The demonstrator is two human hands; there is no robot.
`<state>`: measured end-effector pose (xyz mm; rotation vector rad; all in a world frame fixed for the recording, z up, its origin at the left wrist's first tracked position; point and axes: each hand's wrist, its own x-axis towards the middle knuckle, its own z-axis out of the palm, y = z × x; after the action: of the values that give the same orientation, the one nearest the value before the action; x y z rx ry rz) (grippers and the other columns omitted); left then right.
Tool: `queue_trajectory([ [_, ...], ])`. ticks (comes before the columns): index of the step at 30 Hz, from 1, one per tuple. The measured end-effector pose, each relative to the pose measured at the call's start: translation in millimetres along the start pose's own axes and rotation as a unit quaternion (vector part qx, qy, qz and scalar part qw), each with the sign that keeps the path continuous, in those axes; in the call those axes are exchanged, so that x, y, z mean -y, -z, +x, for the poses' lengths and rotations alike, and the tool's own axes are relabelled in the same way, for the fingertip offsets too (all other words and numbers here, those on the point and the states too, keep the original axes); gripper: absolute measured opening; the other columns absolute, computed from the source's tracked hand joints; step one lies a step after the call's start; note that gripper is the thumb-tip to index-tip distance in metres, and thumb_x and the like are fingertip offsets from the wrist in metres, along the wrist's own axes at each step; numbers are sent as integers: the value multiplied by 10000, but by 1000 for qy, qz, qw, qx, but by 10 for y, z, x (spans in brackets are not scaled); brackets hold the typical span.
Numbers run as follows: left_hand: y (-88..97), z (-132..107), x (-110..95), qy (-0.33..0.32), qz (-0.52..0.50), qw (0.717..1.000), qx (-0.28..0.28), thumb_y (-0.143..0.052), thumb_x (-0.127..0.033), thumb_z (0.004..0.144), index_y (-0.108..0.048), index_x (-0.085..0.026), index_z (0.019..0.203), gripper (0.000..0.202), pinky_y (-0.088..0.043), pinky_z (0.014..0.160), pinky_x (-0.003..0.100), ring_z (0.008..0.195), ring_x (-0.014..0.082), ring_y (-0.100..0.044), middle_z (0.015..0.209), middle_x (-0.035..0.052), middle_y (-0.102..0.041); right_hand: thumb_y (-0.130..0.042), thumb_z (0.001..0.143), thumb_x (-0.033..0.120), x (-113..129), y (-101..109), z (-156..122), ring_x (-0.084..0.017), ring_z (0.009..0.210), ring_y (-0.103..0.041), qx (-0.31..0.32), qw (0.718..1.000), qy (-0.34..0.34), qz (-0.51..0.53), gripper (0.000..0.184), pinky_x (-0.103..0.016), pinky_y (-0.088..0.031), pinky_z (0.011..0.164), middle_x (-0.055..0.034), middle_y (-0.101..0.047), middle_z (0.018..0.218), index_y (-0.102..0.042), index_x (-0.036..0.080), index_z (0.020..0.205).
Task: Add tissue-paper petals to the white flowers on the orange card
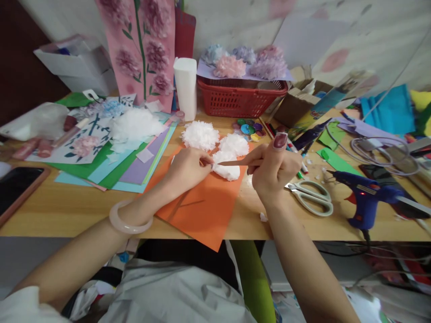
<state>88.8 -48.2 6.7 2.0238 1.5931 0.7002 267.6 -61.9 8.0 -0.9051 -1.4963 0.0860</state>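
Observation:
In the head view, my right hand [278, 168] is closed round a thin brown stick [232, 163], its thumb on top. The stick points left, and its tip meets the fingertips of my left hand [191, 166]. Those fingers are pinched together on a small whitish scrap at the tip, too small to make out well. Just behind and below the fingers lie white ruffled paper puffs [200, 135], another white puff [234, 144] and a smoother white clump [229, 171]. They rest on an orange sheet [205, 215] that overhangs the table's front edge.
Scissors [313, 197] and a blue glue gun [367, 197] with a lit red light lie at right. Coloured paper sheets [134, 166] and a phone [20, 190] are at left. A red basket [235, 101] bearing pastel puffs stands behind, beside a white container [186, 87].

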Motion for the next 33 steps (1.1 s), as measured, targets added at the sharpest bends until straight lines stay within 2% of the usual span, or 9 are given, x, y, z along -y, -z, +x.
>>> queue_trajectory([
  [5,-19,-1,11,-10,11,1000,-3,-673,-119,809,-833,-188,879,187,-500,733,331,856,236,-736,905,60,-829,-377,1085,412,-23,-8,-40,-85,354,-472,69,997,36,-4,677,-255,-361,433,34,-491,390,-726,221,537],
  [18,-83,29,76,-17,24,1000,7,-668,-136,848,-807,-195,925,170,-518,735,296,867,211,-745,924,43,-826,-300,1105,377,-84,-71,-59,-76,376,-498,116,987,99,-52,693,-228,-358,449,25,-551,427,-696,193,567],
  [22,-3,-143,16,-24,66,997,19,-628,-148,890,-785,-189,1011,203,-516,724,307,838,221,-742,978,55,-820,-284,1106,369,-27,-109,56,-80,382,-472,171,972,111,-115,701,-236,-329,451,16,-543,427,-686,187,561],
  [25,59,-411,-27,-27,116,993,21,-566,-169,932,-773,-141,1018,225,-510,721,380,877,314,-744,983,131,-806,-303,1098,333,21,-239,207,-96,397,-458,222,950,136,-175,606,-249,-287,452,18,-541,453,-766,188,735],
  [28,72,-650,-50,-11,203,977,62,-512,-204,975,-736,-137,1171,304,-496,633,398,851,358,-754,1117,165,-791,-351,1086,345,54,-471,353,-115,395,-427,255,927,176,-212,495,-268,-269,473,17,-497,470,-786,198,903],
  [31,32,-756,-53,6,266,957,112,-489,-272,1010,-686,-143,1289,365,-494,566,390,852,354,-766,1369,164,-693,-401,1077,405,84,-731,416,-131,459,-492,277,920,176,-215,465,-270,-324,521,-6,-509,504,-763,188,884],
  [33,-9,-770,-46,4,268,955,124,-480,-294,1021,-677,-127,1308,386,-500,543,390,849,351,-769,1448,172,-631,-442,1064,424,108,-869,406,-149,518,-545,295,916,162,-219,466,-274,-362,549,-29,-538,521,-734,176,799],
])
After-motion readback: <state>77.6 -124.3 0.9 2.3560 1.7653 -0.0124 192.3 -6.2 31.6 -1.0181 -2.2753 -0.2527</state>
